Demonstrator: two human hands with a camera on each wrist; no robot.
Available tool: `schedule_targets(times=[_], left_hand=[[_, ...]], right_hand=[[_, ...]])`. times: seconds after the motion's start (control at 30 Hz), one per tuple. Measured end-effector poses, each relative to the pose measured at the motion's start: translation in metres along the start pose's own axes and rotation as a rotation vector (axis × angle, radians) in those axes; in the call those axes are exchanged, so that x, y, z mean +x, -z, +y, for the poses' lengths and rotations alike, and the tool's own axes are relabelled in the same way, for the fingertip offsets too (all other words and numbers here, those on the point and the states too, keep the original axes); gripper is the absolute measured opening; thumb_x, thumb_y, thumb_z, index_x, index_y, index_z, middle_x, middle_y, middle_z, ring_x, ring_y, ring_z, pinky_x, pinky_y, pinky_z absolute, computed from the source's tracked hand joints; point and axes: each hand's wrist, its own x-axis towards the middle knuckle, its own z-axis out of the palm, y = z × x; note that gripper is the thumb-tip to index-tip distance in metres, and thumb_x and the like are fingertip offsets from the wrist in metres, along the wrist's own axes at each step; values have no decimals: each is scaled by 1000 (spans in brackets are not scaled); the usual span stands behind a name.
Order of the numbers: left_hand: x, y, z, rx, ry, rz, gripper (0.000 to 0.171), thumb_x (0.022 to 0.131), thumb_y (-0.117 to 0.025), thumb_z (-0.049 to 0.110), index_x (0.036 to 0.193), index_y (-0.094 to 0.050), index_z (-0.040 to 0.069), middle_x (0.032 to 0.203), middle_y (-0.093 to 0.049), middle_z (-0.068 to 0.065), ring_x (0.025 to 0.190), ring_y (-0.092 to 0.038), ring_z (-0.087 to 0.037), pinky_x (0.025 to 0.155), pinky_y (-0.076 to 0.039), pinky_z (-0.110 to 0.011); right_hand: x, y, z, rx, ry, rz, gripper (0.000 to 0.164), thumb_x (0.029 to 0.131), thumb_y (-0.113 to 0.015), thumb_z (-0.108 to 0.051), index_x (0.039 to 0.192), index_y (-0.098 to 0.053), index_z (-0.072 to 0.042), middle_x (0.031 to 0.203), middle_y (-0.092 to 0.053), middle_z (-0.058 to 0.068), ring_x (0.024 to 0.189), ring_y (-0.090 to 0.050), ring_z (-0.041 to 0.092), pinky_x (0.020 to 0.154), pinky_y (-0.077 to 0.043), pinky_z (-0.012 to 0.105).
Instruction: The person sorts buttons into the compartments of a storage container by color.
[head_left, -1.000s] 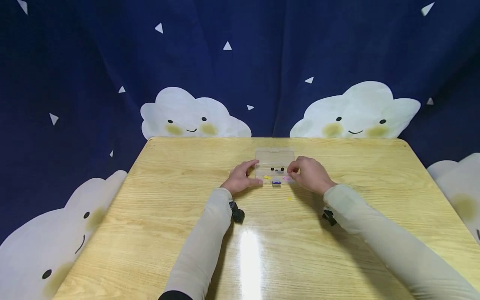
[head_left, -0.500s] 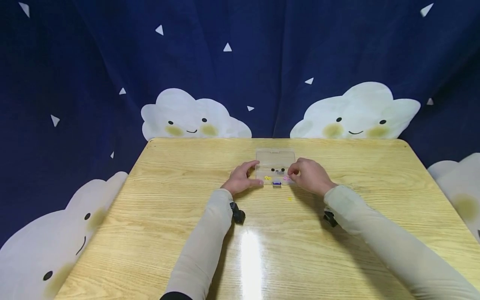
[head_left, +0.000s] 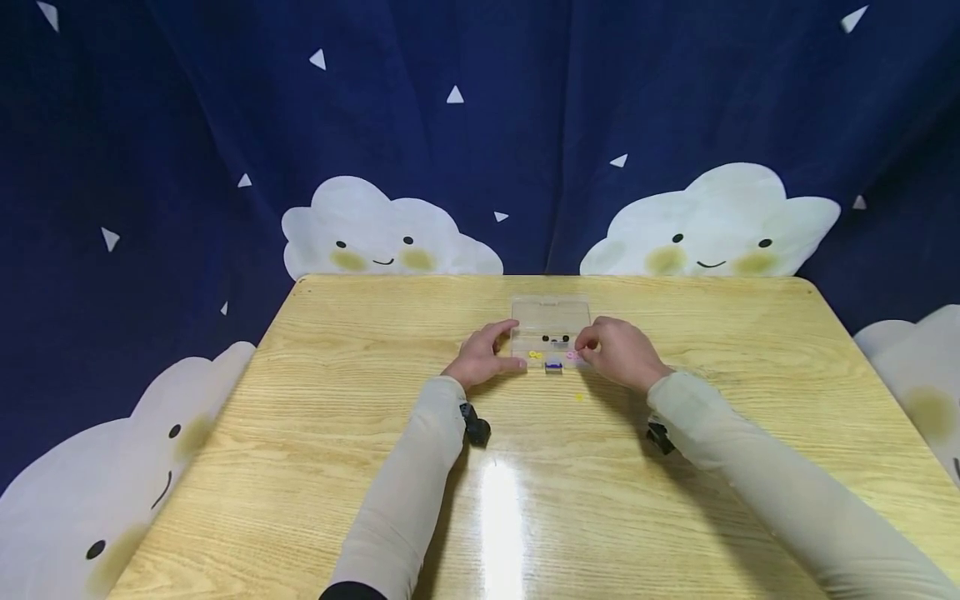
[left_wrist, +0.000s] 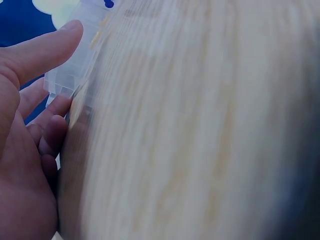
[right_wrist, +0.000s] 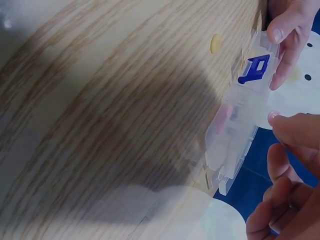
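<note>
A clear plastic box [head_left: 551, 313] lies with its lid raised near the table's far edge. My left hand [head_left: 480, 357] grips its left end, thumb at the front and fingers behind. Over the right end, my right hand [head_left: 621, 352] has thumb and index fingertips brought together; I cannot tell whether something small is between them. Small pink pieces [head_left: 571, 356] lie in the compartment beneath those fingertips. Yellow ring-like pieces [head_left: 533, 355] sit in the left compartment, and small black pieces [head_left: 546, 339] behind. A blue piece [right_wrist: 255, 69] shows at the box's front middle.
A small yellow disc [right_wrist: 215, 44] lies on the wooden table [head_left: 300, 400] in front of the box. Behind the table hangs a dark blue curtain [head_left: 525, 125] with cloud prints. Black wrist cameras [head_left: 477, 429] hang under both forearms.
</note>
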Motion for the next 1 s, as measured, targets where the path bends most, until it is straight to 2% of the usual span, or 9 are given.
schedule_targets(times=[0.3, 0.5, 1.0], left_hand=[[0, 0, -1, 11, -1, 0, 79, 86, -78, 33, 154, -38, 28, 141, -49, -5, 106, -43, -24, 90, -39, -41], [0, 1, -1, 9, -4, 1, 79, 86, -78, 35, 154, -38, 28, 142, -49, -5, 107, -44, -24, 90, -39, -41], [0, 0, 0, 0, -2, 1, 79, 86, -78, 33, 154, -38, 28, 147, -47, -5, 110, -45, -24, 93, -40, -42]], right_hand=[[0, -2, -2, -4, 1, -10, 9, 89, -70, -9, 90, -79, -10, 85, -70, 5, 75, -64, 18, 73, -54, 41], [-1, -2, -2, -3, -6, 0, 15, 90, -67, -7, 95, -80, -10, 87, -71, 7, 75, -63, 18, 73, -54, 40], [-14, 1, 6, 8, 4, 5, 14, 89, -67, -7, 96, -79, -9, 85, -70, 4, 78, -64, 18, 73, -53, 39]])
